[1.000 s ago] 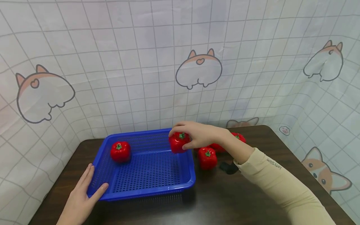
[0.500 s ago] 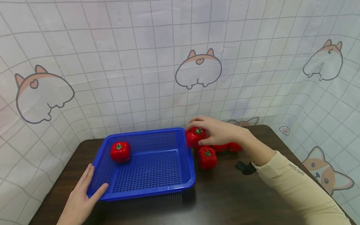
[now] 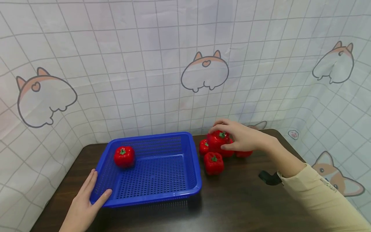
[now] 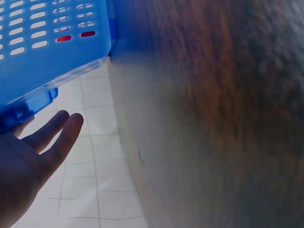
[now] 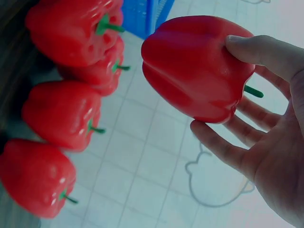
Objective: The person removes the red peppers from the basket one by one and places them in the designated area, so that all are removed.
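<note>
My right hand [image 3: 244, 136] pinches a red bell pepper [image 3: 216, 138] between thumb and fingertips, raised above several other peppers. In the right wrist view, the held pepper [image 5: 197, 69] is tilted, its green stem toward the palm [image 5: 280, 161]. At the near left corner of a blue plastic basket [image 3: 153, 197], my left hand [image 3: 82, 203] touches the rim with spread, fairly straight fingers. One red bell pepper [image 3: 124, 157] sits in the basket's left part. Seen from the left wrist, the fingers [image 4: 59, 140] extend beneath the basket's rim [image 4: 28, 107].
Right of the basket stand several red bell peppers, the nearest being a pepper [image 3: 213, 163] beside its right wall. They rest on a dark wooden table [image 3: 232, 199]. A gridded white cloth [image 3: 162, 80] with dog drawings hangs behind. A black strap [image 3: 269, 178] juts from the right wrist.
My right hand has carried the held pepper rightward, from the basket's right side to above the other peppers. The left hand and basket stay in place.
</note>
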Motion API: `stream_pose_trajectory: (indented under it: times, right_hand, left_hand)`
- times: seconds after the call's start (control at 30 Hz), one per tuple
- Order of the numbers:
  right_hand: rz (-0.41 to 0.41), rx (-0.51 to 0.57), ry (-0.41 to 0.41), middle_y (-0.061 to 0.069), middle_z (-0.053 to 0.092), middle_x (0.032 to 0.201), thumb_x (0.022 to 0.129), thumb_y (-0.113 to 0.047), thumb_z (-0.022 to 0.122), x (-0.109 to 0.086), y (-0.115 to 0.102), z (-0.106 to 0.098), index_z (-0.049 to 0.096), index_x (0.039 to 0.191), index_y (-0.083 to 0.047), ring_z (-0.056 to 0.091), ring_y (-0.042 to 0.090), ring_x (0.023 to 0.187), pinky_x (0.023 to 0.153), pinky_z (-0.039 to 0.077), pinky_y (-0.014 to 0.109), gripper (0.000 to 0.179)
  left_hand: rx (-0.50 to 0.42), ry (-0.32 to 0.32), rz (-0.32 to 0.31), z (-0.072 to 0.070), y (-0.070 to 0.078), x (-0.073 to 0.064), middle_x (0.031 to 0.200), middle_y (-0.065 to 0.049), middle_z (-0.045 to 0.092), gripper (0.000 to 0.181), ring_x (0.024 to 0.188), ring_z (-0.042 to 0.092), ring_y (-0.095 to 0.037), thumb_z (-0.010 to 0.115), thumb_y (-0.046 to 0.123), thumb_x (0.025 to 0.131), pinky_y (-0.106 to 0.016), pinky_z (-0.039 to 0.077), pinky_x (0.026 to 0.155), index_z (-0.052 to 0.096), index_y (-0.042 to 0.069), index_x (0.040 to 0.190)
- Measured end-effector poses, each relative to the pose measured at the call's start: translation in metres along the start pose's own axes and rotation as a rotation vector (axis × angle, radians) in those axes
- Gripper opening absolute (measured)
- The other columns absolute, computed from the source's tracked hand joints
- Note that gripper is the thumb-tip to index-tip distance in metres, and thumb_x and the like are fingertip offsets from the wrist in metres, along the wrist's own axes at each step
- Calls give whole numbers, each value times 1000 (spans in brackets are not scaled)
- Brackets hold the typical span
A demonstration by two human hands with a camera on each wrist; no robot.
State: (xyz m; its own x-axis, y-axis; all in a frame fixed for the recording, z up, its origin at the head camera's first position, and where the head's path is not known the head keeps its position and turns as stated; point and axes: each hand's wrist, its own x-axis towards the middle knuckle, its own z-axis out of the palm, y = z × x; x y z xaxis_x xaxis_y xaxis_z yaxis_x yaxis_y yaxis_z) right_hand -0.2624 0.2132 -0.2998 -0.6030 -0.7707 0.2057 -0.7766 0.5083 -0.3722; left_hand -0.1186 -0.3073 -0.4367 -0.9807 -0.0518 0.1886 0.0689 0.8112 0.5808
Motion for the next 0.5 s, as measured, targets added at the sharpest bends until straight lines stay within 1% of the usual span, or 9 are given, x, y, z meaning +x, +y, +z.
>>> stream_pose_trajectory:
  times: [0.2, 0.37, 0.5]
  right_hand:
    - [40, -30, -3, -1, 52, 138, 88, -9, 78, -17, 10, 2, 63, 133, -20, 53, 20, 122, 94, 54, 43, 48]
    - [33, -47, 3, -2, 53, 135, 88, -7, 78, -28, 17, 7, 65, 131, -18, 52, 19, 121, 92, 54, 42, 47]
    - [54, -45, 3, -2, 53, 136, 87, -5, 78, -37, 22, 10, 65, 131, -18, 51, 21, 125, 94, 53, 44, 48]
  left_hand:
    - [3, -6, -11, 0, 0, -1, 171, -15, 6, 90, 146, 20, -58, 61, 49, 102, -79, 23, 105, 15, 4, 164]
    - [-2, -3, -7, 0, -1, -1, 171, -14, 5, 90, 146, 19, -58, 62, 48, 102, -79, 23, 105, 14, 4, 164]
    - [-6, -2, -2, 0, -1, 0, 171, -14, 5, 90, 146, 19, -57, 62, 48, 102, -79, 23, 105, 14, 5, 165]
